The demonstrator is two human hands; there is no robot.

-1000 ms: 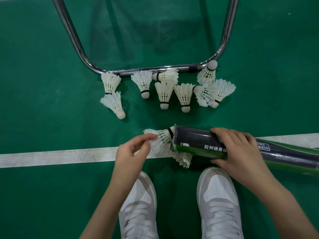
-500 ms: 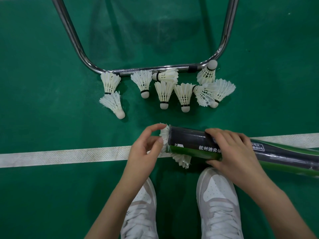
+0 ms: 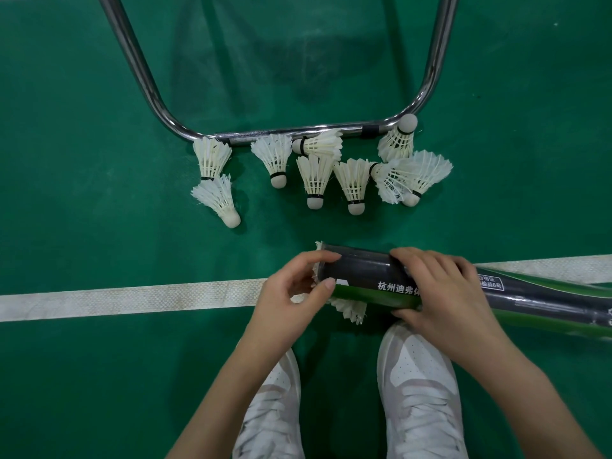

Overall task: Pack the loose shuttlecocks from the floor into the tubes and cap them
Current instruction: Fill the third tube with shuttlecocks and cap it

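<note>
A dark green and black shuttlecock tube lies sideways over the white court line, its open mouth to the left. My right hand grips the tube from above. My left hand cups the tube's mouth, fingers and thumb curled round the rim and pressing a shuttlecock inside; only its feather tips show. Another shuttlecock lies under the tube. Several loose white shuttlecocks lie in a row on the floor beyond.
A bent chrome tube frame rests on the green floor just behind the shuttlecock row. A white court line crosses the view. My two white shoes stand below the tube.
My left hand moved right and pushed the shuttlecock deeper into the tube's mouth; its feathers have almost vanished inside. The right hand kept hold of the tube.
</note>
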